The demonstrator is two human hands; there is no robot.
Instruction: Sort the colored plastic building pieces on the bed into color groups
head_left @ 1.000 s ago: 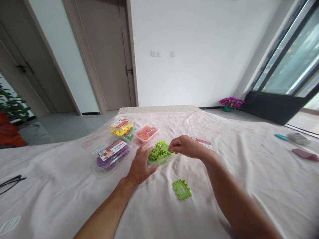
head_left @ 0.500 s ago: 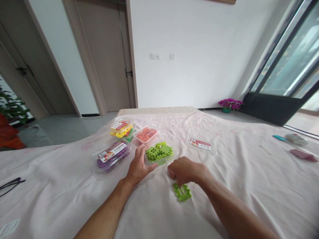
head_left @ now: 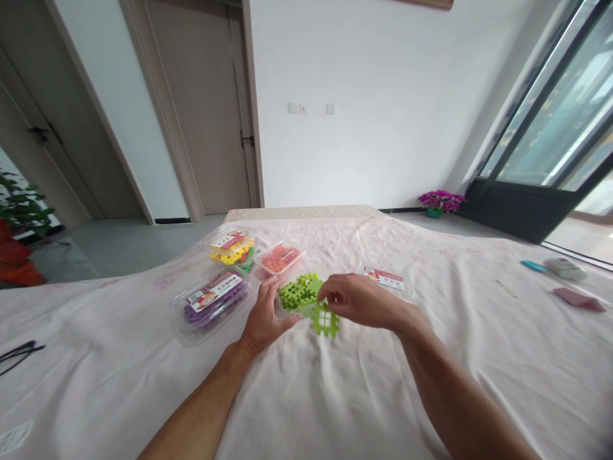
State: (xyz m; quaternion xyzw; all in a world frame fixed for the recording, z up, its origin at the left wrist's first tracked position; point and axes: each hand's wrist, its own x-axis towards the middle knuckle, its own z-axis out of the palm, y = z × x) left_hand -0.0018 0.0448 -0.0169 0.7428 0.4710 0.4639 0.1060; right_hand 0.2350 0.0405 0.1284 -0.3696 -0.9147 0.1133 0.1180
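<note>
The green square (head_left: 326, 329) has moved up beside the tub (head_left: 305, 312). The right hand (head_left: 357, 299) pinches it; the left hand (head_left: 265, 324), spread, touches the tub.

The window piece (head_left: 325, 319) is lime green, the cloth (head_left: 383, 396) pink-flowered

The room is bright, with daylight coming in through the glass door (head_left: 541, 137) on the right. Soft shadows sit in the folds of the cloth (head_left: 407, 396), the label (head_left: 215, 292) is fuzzy (too fuzzy to read), and the brown door (head_left: 52, 96) looks stretched and tipped.
</note>
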